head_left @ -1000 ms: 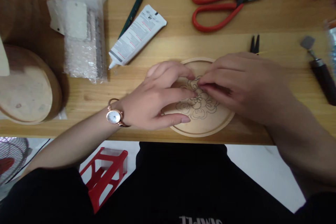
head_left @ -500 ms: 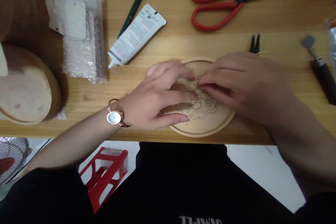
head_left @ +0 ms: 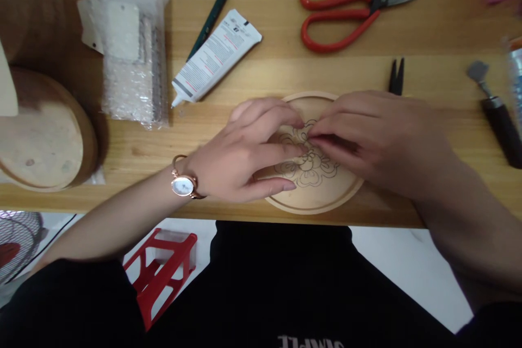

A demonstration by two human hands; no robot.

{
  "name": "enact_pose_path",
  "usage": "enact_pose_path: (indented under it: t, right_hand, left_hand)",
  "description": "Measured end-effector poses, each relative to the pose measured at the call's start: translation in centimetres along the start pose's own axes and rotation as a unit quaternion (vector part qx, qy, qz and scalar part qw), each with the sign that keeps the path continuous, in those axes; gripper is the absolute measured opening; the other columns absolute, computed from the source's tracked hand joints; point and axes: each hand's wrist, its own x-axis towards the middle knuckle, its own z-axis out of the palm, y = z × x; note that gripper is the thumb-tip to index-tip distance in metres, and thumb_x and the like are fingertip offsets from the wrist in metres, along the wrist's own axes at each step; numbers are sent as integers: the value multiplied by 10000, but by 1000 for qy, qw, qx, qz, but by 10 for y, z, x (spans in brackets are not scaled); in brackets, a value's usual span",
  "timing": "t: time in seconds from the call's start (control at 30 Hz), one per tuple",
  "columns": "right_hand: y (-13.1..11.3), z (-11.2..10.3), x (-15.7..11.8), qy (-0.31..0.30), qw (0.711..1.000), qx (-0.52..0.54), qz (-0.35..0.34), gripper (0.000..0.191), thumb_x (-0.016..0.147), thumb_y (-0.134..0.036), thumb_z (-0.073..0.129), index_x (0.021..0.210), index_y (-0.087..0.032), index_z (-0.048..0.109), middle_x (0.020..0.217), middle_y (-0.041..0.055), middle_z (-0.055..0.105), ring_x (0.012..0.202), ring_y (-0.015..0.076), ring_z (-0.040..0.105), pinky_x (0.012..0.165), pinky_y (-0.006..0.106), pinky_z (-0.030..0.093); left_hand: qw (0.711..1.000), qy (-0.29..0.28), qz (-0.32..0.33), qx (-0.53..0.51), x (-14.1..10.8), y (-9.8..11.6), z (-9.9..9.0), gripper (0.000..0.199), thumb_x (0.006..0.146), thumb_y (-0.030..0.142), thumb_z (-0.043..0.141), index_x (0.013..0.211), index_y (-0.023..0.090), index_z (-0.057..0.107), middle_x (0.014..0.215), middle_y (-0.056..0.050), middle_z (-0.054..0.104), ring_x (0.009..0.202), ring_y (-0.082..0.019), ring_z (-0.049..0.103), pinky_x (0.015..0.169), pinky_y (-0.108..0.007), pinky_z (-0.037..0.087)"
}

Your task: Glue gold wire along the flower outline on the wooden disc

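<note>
A round wooden disc (head_left: 346,194) with a raised rim lies near the table's front edge. On it is a flower drawing (head_left: 309,175) in dark lines. My left hand (head_left: 244,155) rests over the disc's left part, fingers apart, index fingertip on the drawing near its centre. From the right, my right hand (head_left: 387,144) reaches over the disc with thumb and fingertips pinched together on the upper part of the flower. Whatever is in the pinch is too small to make out. Two black pointed tips (head_left: 396,77) stick out beyond my right hand; the rest of that tool is hidden.
Red-handled scissors (head_left: 338,5) lie at the back. A white tube (head_left: 218,57) lies against a dark green pencil (head_left: 212,16). At left are a bubble-wrap packet (head_left: 134,65) and a round wooden piece (head_left: 41,136). A dark-handled spatula (head_left: 501,130) is at right.
The view has shifted slightly, so the table items sit a little lower and further right. Both hands keep nearly the same pose on the disc.
</note>
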Motion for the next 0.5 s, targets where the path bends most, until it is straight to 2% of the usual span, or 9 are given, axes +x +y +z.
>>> enact_pose_path:
  t: [0.17, 0.3, 0.5]
  right_hand:
    - [0, 3, 0, 4, 1000, 21, 1, 208, 949, -271, 483, 904, -213, 678, 896, 34, 712, 801, 188, 640, 669, 328, 466]
    - [-3, 5, 2, 1, 1000, 24, 8, 224, 944, -278, 484, 868, -196, 678, 861, 47, 707, 783, 193, 637, 665, 327, 462]
    - [-9, 0, 5, 0, 1000, -1, 25, 203, 923, -270, 506, 837, -198, 675, 819, 34, 699, 731, 172, 615, 601, 293, 410]
  left_hand:
    - [1000, 10, 3, 6, -1, 0, 1, 472, 875, 522, 596, 1186, 174, 665, 1257, -194, 574, 1239, -365, 503, 1034, -552, 408]
    - [1000, 14, -2, 14, -1, 2, 1, 445, 886, 514, 589, 1163, 176, 674, 1249, -186, 585, 1239, -354, 510, 1027, -538, 420]
    - [1000, 6, -25, 9, -1, 3, 3, 415, 905, 540, 532, 1139, 231, 683, 1270, -162, 593, 1247, -344, 502, 1029, -550, 416]
